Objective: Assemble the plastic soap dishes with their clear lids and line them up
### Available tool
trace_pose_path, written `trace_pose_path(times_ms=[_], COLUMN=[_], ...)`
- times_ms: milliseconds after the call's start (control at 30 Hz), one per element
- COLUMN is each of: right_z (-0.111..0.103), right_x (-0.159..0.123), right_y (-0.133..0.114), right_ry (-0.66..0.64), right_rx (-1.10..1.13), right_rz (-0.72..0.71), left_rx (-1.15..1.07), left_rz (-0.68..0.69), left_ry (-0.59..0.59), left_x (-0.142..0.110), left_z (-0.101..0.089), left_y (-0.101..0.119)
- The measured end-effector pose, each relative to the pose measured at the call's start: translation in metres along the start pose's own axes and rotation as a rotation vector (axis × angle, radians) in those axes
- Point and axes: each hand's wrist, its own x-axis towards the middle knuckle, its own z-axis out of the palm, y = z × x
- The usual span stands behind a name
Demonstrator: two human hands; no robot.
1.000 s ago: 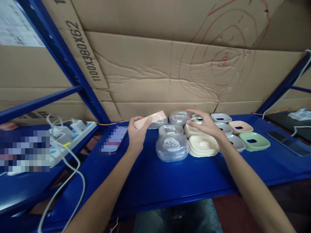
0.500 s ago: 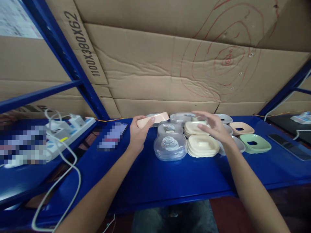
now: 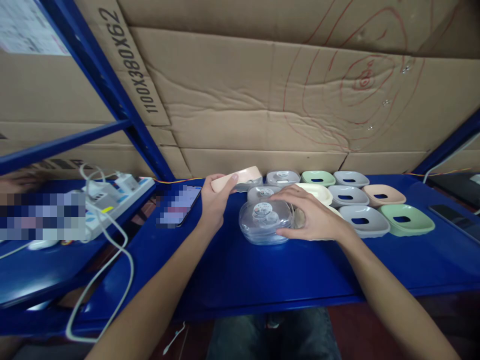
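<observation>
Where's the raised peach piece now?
Head view, near centre: the peach piece is in the left hand, up and left of the front clear stack in the picture.

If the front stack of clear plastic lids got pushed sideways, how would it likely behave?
The clear lids look thin-walled, so the stack is probably light for its size. It would likely slide rather than tip, being low and broad on a smooth blue table. Upper lids might shift, since they appear simply stacked.

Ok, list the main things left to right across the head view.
White power strip, lit phone, left hand holding a peach piece, front stack of clear plastic pieces, right hand, front grey dish, front green dish, dark flat device.
</observation>
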Motion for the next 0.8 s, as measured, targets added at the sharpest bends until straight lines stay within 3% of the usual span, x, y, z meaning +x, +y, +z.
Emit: trace_pose_path(times_ms=[800], right_z=[0.009], right_x=[-0.001], right_y=[0.004], right_ry=[-0.023], right_rx=[0.047], right_rz=[0.034], left_rx=[0.011], left_rz=[0.002], left_ry=[-0.095], left_x=[-0.012], left_z=[0.005], left_y=[0.005])
